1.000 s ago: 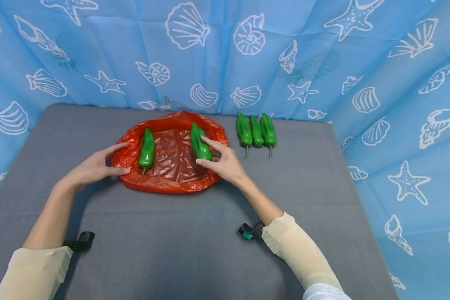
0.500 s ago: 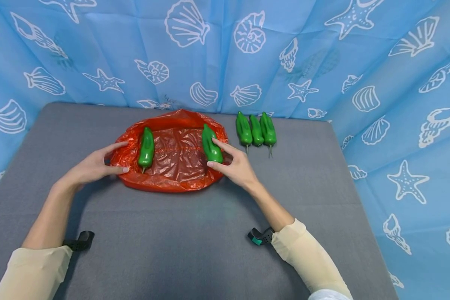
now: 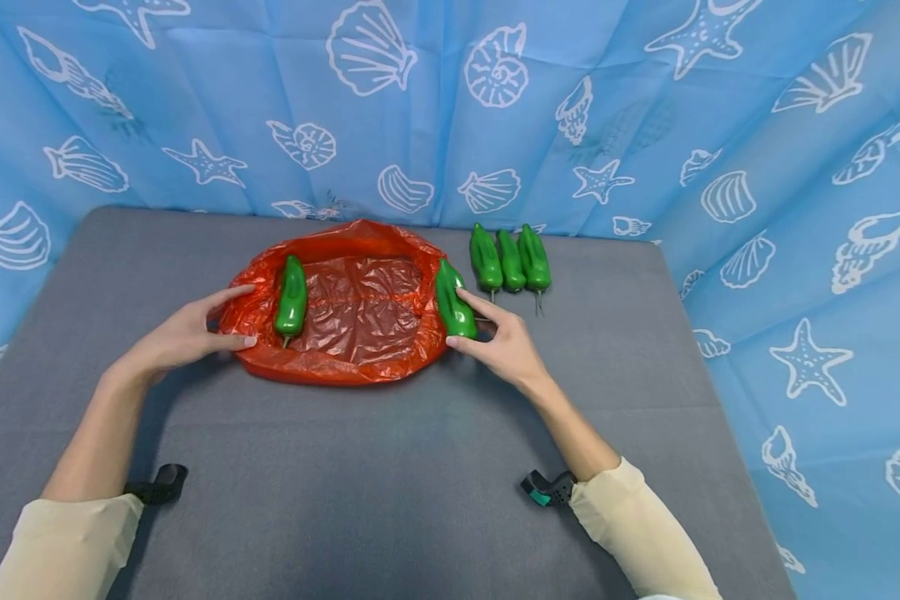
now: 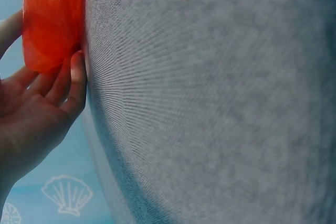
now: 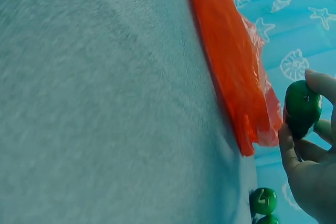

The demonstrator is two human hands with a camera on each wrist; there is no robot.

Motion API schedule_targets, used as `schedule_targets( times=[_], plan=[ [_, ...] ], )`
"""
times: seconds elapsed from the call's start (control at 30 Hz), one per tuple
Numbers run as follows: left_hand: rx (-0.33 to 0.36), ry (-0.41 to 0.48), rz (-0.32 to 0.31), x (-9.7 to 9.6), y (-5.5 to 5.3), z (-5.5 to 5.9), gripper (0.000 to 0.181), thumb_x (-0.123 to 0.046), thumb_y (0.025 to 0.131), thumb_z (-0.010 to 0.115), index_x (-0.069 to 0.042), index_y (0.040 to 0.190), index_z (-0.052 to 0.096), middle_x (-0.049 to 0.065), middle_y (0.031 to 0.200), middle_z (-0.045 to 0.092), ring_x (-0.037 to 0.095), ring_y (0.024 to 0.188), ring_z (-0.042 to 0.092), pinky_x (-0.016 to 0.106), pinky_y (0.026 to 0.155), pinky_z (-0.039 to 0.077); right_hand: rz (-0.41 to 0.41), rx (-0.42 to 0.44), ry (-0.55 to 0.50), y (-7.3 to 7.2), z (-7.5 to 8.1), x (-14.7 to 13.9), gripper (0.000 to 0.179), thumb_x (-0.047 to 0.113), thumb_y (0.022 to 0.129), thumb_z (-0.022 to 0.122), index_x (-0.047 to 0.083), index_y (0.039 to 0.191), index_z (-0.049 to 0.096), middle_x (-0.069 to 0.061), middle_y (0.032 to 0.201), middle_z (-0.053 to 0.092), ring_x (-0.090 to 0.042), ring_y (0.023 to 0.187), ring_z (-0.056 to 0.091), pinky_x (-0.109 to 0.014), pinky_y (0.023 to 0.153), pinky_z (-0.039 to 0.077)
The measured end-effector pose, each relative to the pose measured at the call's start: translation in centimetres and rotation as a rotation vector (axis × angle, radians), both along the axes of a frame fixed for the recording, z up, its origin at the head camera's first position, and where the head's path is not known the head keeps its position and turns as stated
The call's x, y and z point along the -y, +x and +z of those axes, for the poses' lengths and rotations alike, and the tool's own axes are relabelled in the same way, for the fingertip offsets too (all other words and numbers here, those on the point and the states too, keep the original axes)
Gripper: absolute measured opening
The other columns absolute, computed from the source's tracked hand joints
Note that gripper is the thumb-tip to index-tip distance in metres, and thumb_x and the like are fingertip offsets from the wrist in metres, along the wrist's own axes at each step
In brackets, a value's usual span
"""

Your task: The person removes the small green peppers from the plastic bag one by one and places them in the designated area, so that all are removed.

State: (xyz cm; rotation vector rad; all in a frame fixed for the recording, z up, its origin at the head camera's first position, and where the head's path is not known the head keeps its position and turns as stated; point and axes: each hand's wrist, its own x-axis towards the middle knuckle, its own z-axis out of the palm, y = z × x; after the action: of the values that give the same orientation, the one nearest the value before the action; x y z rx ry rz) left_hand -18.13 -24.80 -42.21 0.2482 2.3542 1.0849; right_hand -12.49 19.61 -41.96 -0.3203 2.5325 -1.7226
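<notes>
A red plastic bag [image 3: 356, 371] lies on the grey table with its mouth spread wide. One long green pepper [image 3: 292, 300] is inside it at the left, stem toward me. My left hand [image 3: 183, 333] rests against the bag's left side, thumb and fingers spread apart; its fingers [image 4: 58, 85] touch the outer wall in the left wrist view. Another green pepper [image 3: 455, 304] is pinched by my right hand [image 3: 506, 342] at the bag's right rim. In the right wrist view this held pepper [image 5: 303, 106] is up off the table, beside the bag [image 5: 231, 61].
Three green peppers, the nearest one [image 3: 486, 260] to the bag included, lie side by side at the table's back edge, right of the bag. A blue curtain [image 3: 450, 108] with white shells hangs behind and to the right of the grey table [image 3: 345, 483].
My right hand has carried the pepper rightward, from over the bag's inside to its right rim. The left hand and the other peppers stay where they were.
</notes>
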Motion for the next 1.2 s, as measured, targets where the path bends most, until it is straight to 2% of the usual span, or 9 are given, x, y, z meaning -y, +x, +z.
schedule_targets(
  times=[0.13, 0.33, 0.5, 0.77, 1.0, 1.2],
  plan=[
    [0.001, -0.012, 0.001, -0.1, -0.1, -0.1, 0.095, -0.041, 0.091, 0.071, -0.018, 0.161, 0.011, 0.033, 0.16, 0.001, 0.059, 0.142, 0.007, 0.077, 0.105, 0.017, -0.009, 0.022, -0.011, 0.2, 0.1, -0.6, 0.07, 0.003, 0.084, 0.078, 0.007, 0.147, 0.048, -0.016, 0.151, 0.045, -0.033, 0.129, 0.053, -0.045, 0.104, 0.046],
    [0.0, -0.002, 0.001, -0.1, -0.1, -0.2, 0.094, -0.04, 0.092, 0.071, -0.019, 0.161, 0.011, 0.032, 0.161, 0.001, 0.058, 0.143, 0.007, 0.077, 0.105, 0.017, -0.017, 0.004, -0.008, 0.5, 0.2, -1.5, 0.069, 0.008, 0.084, 0.08, 0.015, 0.147, 0.05, -0.009, 0.151, 0.046, -0.024, 0.131, 0.051, -0.039, 0.104, 0.047],
    [0.003, 0.0, 0.0, -0.1, -0.1, -0.2, 0.092, -0.039, 0.092, 0.07, -0.019, 0.161, 0.012, 0.032, 0.161, 0.002, 0.057, 0.143, 0.008, 0.077, 0.105, 0.019, -0.024, -0.01, -0.022, 0.9, 0.0, -2.4, 0.068, 0.01, 0.084, 0.081, 0.017, 0.145, 0.052, -0.007, 0.15, 0.048, -0.023, 0.132, 0.05, -0.038, 0.106, 0.046],
    [0.01, 0.0, -0.009, -0.2, -0.2, -0.1, 0.093, -0.039, 0.092, 0.07, -0.02, 0.161, 0.012, 0.032, 0.161, 0.002, 0.058, 0.142, 0.009, 0.077, 0.105, 0.019, -0.051, 0.027, -0.029, 1.9, -0.4, -4.1, 0.068, 0.01, 0.085, 0.079, 0.019, 0.147, 0.05, -0.006, 0.152, 0.045, -0.026, 0.125, 0.056, -0.037, 0.097, 0.052],
    [0.005, -0.01, -0.005, 0.0, 0.0, -0.1, 0.093, -0.039, 0.092, 0.071, -0.018, 0.161, 0.012, 0.033, 0.16, 0.004, 0.057, 0.142, 0.011, 0.077, 0.104, 0.021, -0.048, 0.071, -0.018, 2.7, -0.9, -5.3, 0.069, 0.013, 0.086, 0.079, 0.02, 0.148, 0.048, -0.01, 0.15, 0.046, -0.027, 0.122, 0.06, -0.025, 0.085, 0.056],
    [-0.002, -0.007, -0.011, 0.0, -0.3, -0.1, 0.093, -0.038, 0.092, 0.071, -0.017, 0.161, 0.013, 0.033, 0.16, 0.004, 0.058, 0.141, 0.011, 0.077, 0.104, 0.02, -0.071, 0.092, -0.017, 3.1, -1.1, -6.3, 0.07, 0.015, 0.086, 0.079, 0.02, 0.148, 0.048, -0.01, 0.151, 0.045, -0.029, 0.121, 0.06, -0.023, 0.08, 0.056]
  ],
)
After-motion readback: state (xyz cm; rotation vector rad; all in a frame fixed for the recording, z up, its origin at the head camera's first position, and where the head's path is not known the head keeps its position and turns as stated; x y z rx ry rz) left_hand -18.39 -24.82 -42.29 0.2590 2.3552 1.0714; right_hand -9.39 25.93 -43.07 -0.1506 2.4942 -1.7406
